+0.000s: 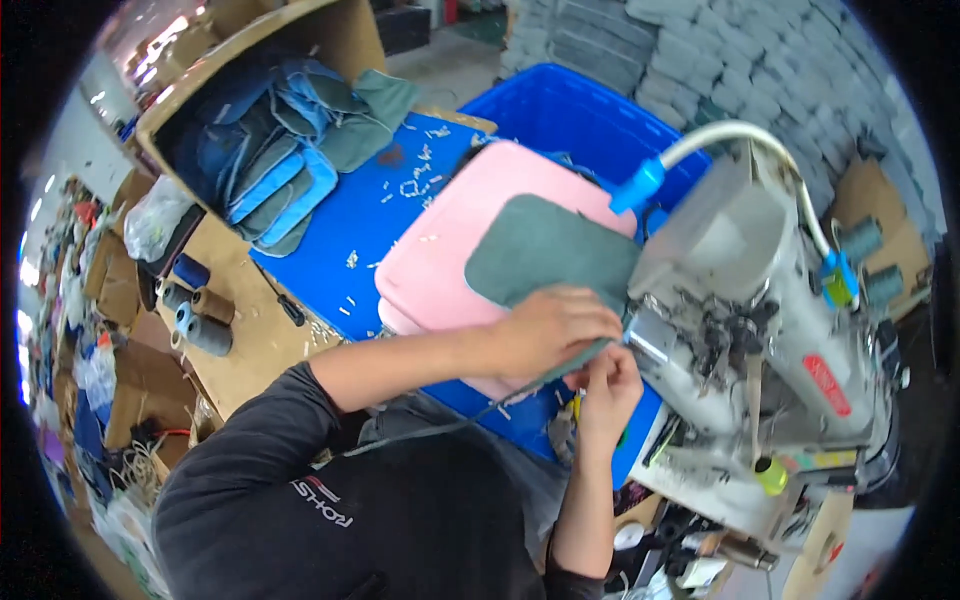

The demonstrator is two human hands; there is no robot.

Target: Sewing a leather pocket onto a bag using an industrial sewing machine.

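A grey-green fabric piece with rounded corners (pixel 550 250) lies on a pink board (pixel 440 250), its right end at the sewing machine (pixel 720 330). Just in front of that end, my left hand (pixel 555 325) is closed on a narrow grey-green fabric strip (pixel 535 385). The strip trails back toward my lap across my dark shirt. My right hand (pixel 608 390) is closed close beside it, fingers pinched at the strip's edge near the machine head. My fingers partly hide where the strip and the fabric piece meet.
At the far left, a cardboard box (pixel 290 50) holds stacked blue and grey-green pieces (pixel 290 170). Thread scraps dot the blue tabletop (pixel 370 240). A blue bin (pixel 560 110) stands behind the board. Several thread spools (pixel 205 310) sit at left; a white hose (pixel 740 130) arches over the machine.
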